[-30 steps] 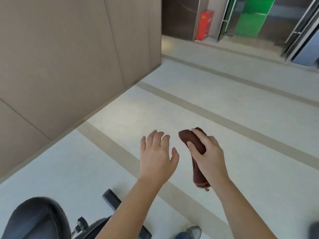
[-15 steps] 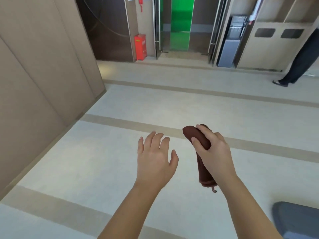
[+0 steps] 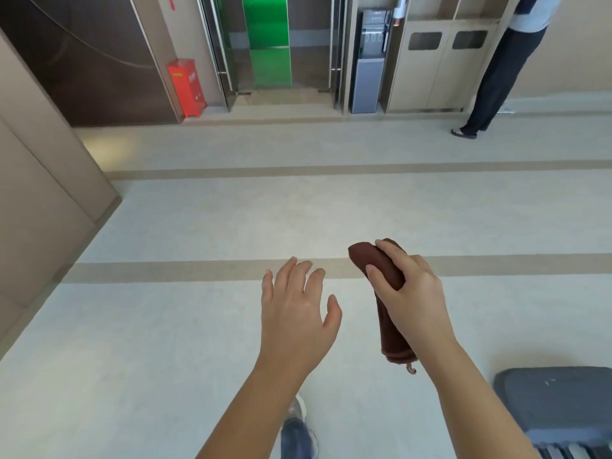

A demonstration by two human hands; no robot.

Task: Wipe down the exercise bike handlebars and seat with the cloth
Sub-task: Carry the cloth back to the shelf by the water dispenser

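My right hand [image 3: 412,301] grips a dark brown cloth [image 3: 392,339] folded into a long roll, held upright in mid-air over the floor. My left hand [image 3: 296,313] hovers beside it with fingers spread and holds nothing. A gap separates the two hands. The exercise bike's seat and handlebars are out of view. A dark grey padded surface [image 3: 559,405] shows at the bottom right corner; I cannot tell what it belongs to.
Pale floor with tan stripes [image 3: 198,271] stretches ahead. A beige wall [image 3: 39,193] runs along the left. At the back stand a red box [image 3: 185,87], a glass doorway with green panels [image 3: 270,44] and a person [image 3: 496,71] by cabinets. My shoe [image 3: 298,435] shows below.
The view swung right and up: the bike parts at the bottom left left the frame, and the doorway, the person and the grey pad came in. Both hands kept their pose.
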